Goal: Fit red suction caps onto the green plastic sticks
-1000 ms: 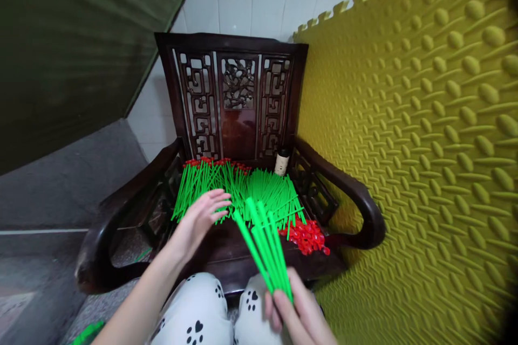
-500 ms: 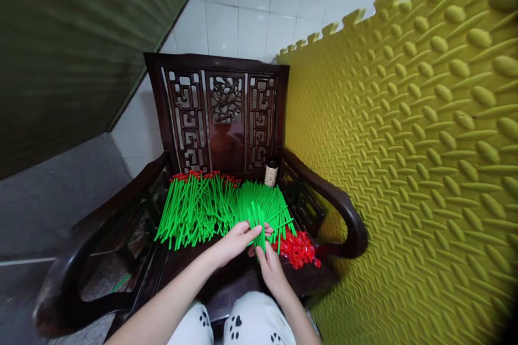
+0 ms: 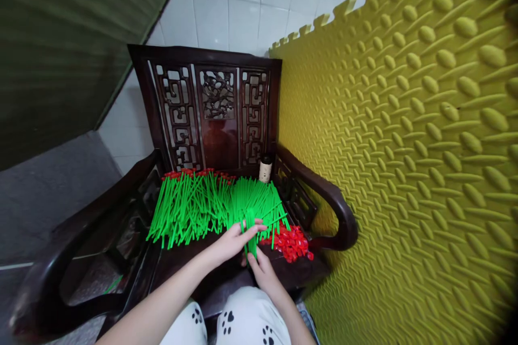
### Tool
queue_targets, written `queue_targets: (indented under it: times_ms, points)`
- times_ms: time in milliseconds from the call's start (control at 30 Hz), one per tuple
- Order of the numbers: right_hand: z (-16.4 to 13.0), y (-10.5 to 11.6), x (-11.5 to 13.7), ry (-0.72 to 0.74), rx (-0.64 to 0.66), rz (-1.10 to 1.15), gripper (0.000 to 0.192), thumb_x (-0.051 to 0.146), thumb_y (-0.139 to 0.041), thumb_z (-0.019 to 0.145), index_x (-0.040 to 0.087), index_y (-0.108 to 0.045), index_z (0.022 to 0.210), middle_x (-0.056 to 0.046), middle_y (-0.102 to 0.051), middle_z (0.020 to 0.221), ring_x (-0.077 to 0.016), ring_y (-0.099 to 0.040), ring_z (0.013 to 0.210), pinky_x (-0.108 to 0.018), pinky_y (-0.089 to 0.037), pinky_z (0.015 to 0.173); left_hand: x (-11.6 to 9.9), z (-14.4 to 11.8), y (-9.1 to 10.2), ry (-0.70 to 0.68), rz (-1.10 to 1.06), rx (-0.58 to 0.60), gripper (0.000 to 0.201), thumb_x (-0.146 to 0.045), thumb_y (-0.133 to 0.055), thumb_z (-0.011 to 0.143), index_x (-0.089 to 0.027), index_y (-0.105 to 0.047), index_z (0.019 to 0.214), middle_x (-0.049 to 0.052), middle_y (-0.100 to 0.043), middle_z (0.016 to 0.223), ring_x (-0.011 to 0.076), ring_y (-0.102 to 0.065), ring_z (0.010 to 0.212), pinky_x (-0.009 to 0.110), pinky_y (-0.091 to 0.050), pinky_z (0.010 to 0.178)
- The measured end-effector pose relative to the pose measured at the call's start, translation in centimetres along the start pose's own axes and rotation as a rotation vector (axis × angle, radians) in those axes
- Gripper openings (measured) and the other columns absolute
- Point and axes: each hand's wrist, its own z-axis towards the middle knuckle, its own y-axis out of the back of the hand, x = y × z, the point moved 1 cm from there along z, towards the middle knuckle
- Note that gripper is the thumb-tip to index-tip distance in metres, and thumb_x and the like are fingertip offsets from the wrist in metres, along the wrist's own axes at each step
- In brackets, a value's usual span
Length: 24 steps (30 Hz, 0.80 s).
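Both my hands are on a small bundle of green sticks (image 3: 251,247), held upright above the seat's front. My left hand (image 3: 234,238) closes round its upper part, some fingers reaching past it to the right. Lower down, my right hand (image 3: 262,268) pinches the bundle near its bottom end. Just behind them lies a pile of plain green sticks (image 3: 256,197). Left of that is a larger pile of green sticks with red ends (image 3: 188,207), the red ends toward the backrest. Small red plastic pieces (image 3: 294,242) are heaped right of my hands.
Everything rests on a dark carved wooden chair (image 3: 220,143) with curved armrests (image 3: 327,194). A cream cylinder with a black top (image 3: 265,170) stands at the seat's back right. A yellow foam mat (image 3: 388,118) rises along the right; dark green fabric (image 3: 73,38) hangs at upper left.
My left fingers have shifted on the bundle, and its tops no longer fan out as high. My right hand stays at the lower end. The whole view has shifted slightly.
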Motion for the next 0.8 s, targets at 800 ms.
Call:
queue_targets:
  times_ms: [800]
  points:
    - [-5.6,11.8,-0.8,-0.031,-0.483,-0.65,0.022,0.029,-0.051,0.083,0.02,-0.07,0.09,-0.008,-0.063,0.09,-0.0228,-0.06,0.083,-0.034,-0.047,0.078,1.3,-0.2,-0.9,-0.126,0.413,0.013,0.029,-0.044,-0.047,0.089,-0.017,-0.057,0.082,-0.002,-0.052,0.066,0.0133,-0.043,0.061,0.023,-0.035,0.057]
